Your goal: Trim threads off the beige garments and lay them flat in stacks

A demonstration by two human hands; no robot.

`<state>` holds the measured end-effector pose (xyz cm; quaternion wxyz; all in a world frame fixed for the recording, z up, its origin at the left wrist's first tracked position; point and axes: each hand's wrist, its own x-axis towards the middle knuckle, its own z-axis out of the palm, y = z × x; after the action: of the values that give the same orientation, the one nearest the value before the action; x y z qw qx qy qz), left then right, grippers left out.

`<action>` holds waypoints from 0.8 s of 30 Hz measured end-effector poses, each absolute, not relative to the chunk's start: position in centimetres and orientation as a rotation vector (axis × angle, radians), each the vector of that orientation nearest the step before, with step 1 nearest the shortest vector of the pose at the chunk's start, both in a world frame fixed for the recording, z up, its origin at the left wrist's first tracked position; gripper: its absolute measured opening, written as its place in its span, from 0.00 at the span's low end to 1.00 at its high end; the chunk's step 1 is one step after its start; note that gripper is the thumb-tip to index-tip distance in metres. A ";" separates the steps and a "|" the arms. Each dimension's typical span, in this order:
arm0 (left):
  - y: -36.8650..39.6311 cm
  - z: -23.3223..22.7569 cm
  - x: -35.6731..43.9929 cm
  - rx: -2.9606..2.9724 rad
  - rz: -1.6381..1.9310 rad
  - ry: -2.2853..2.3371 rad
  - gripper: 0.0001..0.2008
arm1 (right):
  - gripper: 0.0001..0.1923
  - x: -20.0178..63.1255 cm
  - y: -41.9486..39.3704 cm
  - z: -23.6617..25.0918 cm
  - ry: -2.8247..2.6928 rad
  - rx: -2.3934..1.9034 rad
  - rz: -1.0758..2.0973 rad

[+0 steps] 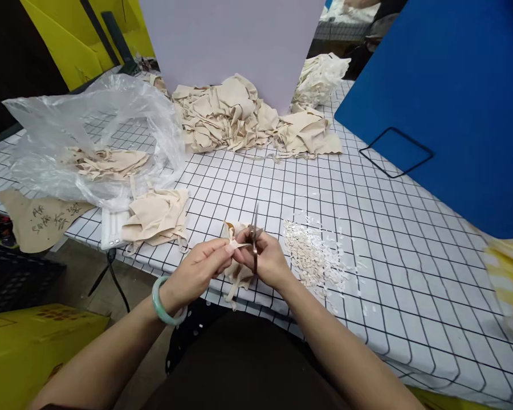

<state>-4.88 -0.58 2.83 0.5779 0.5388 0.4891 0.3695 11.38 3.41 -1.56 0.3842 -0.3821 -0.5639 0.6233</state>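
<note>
Head | left fingers (219, 254) pinch beige cloth (238, 275) | right fingers (242, 234) grip scissors (255, 232) | tan sheet (24, 234): handwriting (60, 218), seemingly illegible

Tablecloth (414, 245) open right of scraps (310, 250); fabric pile (226, 114) (crumpled) blocks far side.

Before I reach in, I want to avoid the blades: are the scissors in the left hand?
No, the scissors are in the right hand, while the left hand pinches the cloth.
</note>
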 end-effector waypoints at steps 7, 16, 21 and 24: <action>0.3 1.9 -2.9 1.584 1.260 1.106 0.15 | 0.18 10.5 2.0 -2.3 -1.270 -1.035 1.768; -0.1 0.7 -0.8 1.422 1.254 1.028 0.15 | 0.19 17.3 0.6 0.0 -2.012 -1.312 0.924; 0.0 0.9 -0.2 1.524 1.214 0.972 0.14 | 0.24 17.9 0.1 0.1 -2.097 -1.279 0.803; 0.0 0.9 0.0 1.562 1.193 0.961 0.15 | 0.24 18.0 0.1 0.1 -2.083 -1.271 0.796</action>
<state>-0.03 -0.04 0.88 0.4589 0.6343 0.3902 0.4846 18.00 0.08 0.06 0.2837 -0.4749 -0.7782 0.2974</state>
